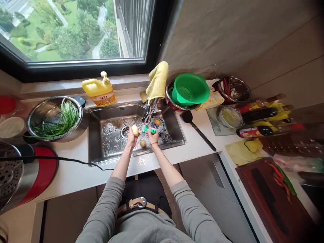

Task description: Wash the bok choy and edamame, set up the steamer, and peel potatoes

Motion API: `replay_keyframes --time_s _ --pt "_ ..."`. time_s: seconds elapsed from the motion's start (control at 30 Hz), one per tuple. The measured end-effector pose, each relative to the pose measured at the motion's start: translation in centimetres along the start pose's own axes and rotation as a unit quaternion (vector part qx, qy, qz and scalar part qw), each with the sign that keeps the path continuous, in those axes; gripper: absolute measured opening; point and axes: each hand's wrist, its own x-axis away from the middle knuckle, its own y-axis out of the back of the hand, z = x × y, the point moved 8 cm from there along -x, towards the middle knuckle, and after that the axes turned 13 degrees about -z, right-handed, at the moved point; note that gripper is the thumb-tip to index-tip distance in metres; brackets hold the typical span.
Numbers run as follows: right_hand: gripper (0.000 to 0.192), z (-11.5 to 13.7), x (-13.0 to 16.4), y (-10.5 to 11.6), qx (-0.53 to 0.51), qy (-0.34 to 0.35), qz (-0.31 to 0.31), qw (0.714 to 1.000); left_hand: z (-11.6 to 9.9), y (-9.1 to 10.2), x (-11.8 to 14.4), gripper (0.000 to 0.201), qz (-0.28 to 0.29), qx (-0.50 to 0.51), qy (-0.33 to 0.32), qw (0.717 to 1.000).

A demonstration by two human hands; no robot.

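Note:
Over the steel sink [97, 141], my left hand [131, 138] is closed around a pale, peeled potato [135, 130]. My right hand [152, 137] grips a green peeler [151, 130], its head close to the potato's right side. Water runs from the faucet [151, 109] just beyond my hands. An unpeeled potato [143, 143] lies in the sink between my wrists. Behind my right hand, a blue-patterned plate [161, 127] holds another brownish potato [157, 122]. Wet scraps of peel are scattered on the sink floor.
A yellow cloth [158, 81] hangs over the faucet. Left stand a steel bowl of green stalks [68, 116] and a yellow soap bottle [100, 90]. Right are a green colander [191, 89], a black spatula [199, 131], several bottles, and a cutting board [273, 206] with a knife and peppers.

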Motion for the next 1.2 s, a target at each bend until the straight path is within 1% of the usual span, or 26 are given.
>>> replay_keyframes --time_s 0.03,0.07,0.17,0.27,0.37,0.43,0.5,0.53,0.6,0.67,0.7,0.77,0.8,0.87,0.93,0.97,1.03,1.07,1.1,1.13,1.17,1.2 --pt "0.029 0.9 -0.6 0.2 0.016 0.028 0.002 0.999 0.2 0.2 -0.1 0.039 -0.003 -0.019 0.013 1.000" --pt "0.030 1.7 -1.2 0.1 0.023 0.047 0.018 0.998 0.3 0.4 -0.2 0.040 -0.008 -0.040 0.022 0.999" --pt "0.032 3.4 -2.4 -1.4 0.027 0.065 0.113 0.991 0.6 0.8 -0.8 0.039 -0.020 -0.103 0.034 0.994" --pt "0.032 3.5 -2.8 -3.2 0.047 0.050 0.202 0.977 0.8 0.8 -1.1 0.037 -0.024 -0.147 0.035 0.988" --pt "0.033 2.9 -3.6 -4.2 0.076 0.034 0.237 0.968 0.5 0.5 -0.8 0.038 -0.002 -0.170 0.036 0.985" --pt "0.031 2.4 -4.7 -4.2 0.103 0.032 0.228 0.968 0.1 0.6 -0.4 0.039 0.016 -0.176 0.048 0.983" --pt "0.029 2.0 -6.0 -3.8 0.139 0.042 0.200 0.969 -0.5 1.0 -0.1 0.039 0.022 -0.173 0.059 0.983" --pt "0.028 1.8 -6.5 -3.5 0.156 0.050 0.188 0.968 -0.9 1.3 0.0 0.040 0.024 -0.171 0.063 0.983" --pt "0.027 1.6 -6.9 -3.4 0.191 0.084 0.188 0.960 -1.4 1.7 0.1 0.040 0.026 -0.165 0.068 0.984" --pt "0.023 1.8 -6.4 -3.5 0.226 0.143 0.197 0.943 -1.5 1.7 0.1 0.039 0.021 -0.157 0.079 0.984" --pt "0.020 2.0 -6.0 -3.5 0.244 0.177 0.189 0.935 -1.4 1.6 0.1 0.038 0.014 -0.150 0.087 0.985" --pt "0.014 2.5 -5.2 -3.0 0.276 0.234 0.148 0.920 -1.1 1.1 0.2 0.037 0.005 -0.132 0.104 0.986" --pt "0.012 2.8 -4.7 -2.7 0.289 0.254 0.128 0.914 -0.8 0.6 0.4 0.036 0.011 -0.128 0.112 0.985" --pt "0.015 3.1 -3.6 -2.2 0.312 0.285 0.108 0.900 -0.5 -0.6 0.8 0.029 0.035 -0.137 0.115 0.983" --pt "0.018 3.1 -2.6 -1.7 0.338 0.306 0.111 0.883 -0.3 -1.6 1.3 0.019 0.057 -0.162 0.103 0.980" --pt "0.017 2.9 -2.2 -1.4 0.354 0.307 0.113 0.876 -0.3 -1.9 1.5 0.017 0.062 -0.172 0.094 0.979" --pt "0.015 2.4 -1.5 -0.4 0.386 0.299 0.112 0.866 0.0 -2.2 2.0 0.021 0.065 -0.197 0.083 0.975" --pt "0.013 2.0 -1.2 0.2 0.400 0.288 0.108 0.863 0.2 -2.1 2.3 0.023 0.061 -0.230 0.077 0.968" --pt "0.012 1.6 -0.9 0.8 0.407 0.274 0.101 0.865 0.4 -2.1 2.7 0.024 0.054 -0.283 0.059 0.956" --pt "0.012 1.3 -0.8 1.6 0.404 0.259 0.089 0.873 0.5 -2.1 3.0 0.026 0.047 -0.353 0.023 0.934" --pt "0.012 1.0 -0.7 2.3 0.386 0.241 0.071 0.888 0.4 -2.4 3.5 0.028 0.042 -0.429 -0.033 0.902" --pt "0.011 0.9 -0.7 3.2 0.349 0.218 0.048 0.910 0.1 -3.1 4.3 0.032 0.042 -0.499 -0.106 0.859"
